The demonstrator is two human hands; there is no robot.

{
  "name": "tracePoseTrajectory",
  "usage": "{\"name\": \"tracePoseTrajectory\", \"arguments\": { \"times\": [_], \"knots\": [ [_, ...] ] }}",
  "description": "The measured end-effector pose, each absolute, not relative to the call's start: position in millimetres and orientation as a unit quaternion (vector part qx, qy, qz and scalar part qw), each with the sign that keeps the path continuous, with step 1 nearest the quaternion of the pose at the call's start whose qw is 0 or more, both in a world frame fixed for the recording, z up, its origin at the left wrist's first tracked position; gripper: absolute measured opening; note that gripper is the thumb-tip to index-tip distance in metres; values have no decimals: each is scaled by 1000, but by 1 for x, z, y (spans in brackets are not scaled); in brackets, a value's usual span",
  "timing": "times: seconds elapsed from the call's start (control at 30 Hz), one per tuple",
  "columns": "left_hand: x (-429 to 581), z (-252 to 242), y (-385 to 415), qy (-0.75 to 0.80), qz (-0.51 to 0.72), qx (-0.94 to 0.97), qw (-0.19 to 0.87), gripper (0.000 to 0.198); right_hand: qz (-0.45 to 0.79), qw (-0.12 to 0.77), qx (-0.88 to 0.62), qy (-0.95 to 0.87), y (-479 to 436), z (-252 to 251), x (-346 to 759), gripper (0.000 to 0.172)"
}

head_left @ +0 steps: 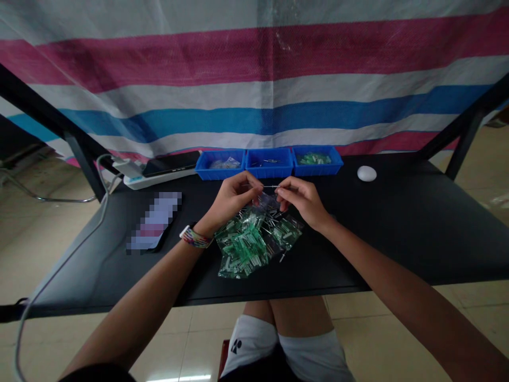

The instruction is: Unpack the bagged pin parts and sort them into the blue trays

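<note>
My left hand (pixel 234 196) and my right hand (pixel 303 199) meet above the middle of the table, fingertips pinched together. A thin, pale metal-looking pin (pixel 271 186) spans the gap between them, one end in each pinch. Its exact kind is too small to make out. Just below my fingers lie a clear plastic bag (pixel 268 201) and scattered thin silvery pins (pixel 272 222). Nearer to me is a clear bag of green strip-like pieces (pixel 244 246), with a smaller bag of green pieces (pixel 288 233) to its right.
Three blue bins stand behind my hands: a left bin (pixel 217 174) with clear packets, a middle bin (pixel 269 172) with few pins, and a right bin (pixel 318 170) with green pieces. A phone (pixel 157 220), a power strip (pixel 159 179) and a white mouse (pixel 366 173) are on the black table (pixel 397 239).
</note>
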State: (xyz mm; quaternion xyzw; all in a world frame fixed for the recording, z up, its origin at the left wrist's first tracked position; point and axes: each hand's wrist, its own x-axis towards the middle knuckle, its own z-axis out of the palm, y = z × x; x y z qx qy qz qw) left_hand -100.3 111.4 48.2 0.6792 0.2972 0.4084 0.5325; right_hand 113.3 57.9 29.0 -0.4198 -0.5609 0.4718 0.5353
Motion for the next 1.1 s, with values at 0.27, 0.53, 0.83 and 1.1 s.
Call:
{"name": "tracePoseTrajectory", "arguments": {
  "times": [0.27, 0.53, 0.83, 1.1],
  "knots": [
    [-97, 47, 109, 285, 414, 682, 531, 26, 445, 556, -421, -562, 57, 28, 112, 31],
    [-102, 43, 114, 263, 417, 631, 599, 20, 397, 585, -422, -568, 55, 29, 111, 18],
    [-100, 47, 111, 296, 411, 675, 537, 30, 376, 580, -444, -571, 57, 29, 111, 21],
    [-100, 51, 109, 300, 407, 675, 538, 27, 369, 571, -446, -582, 56, 27, 111, 22]
  ]
}}
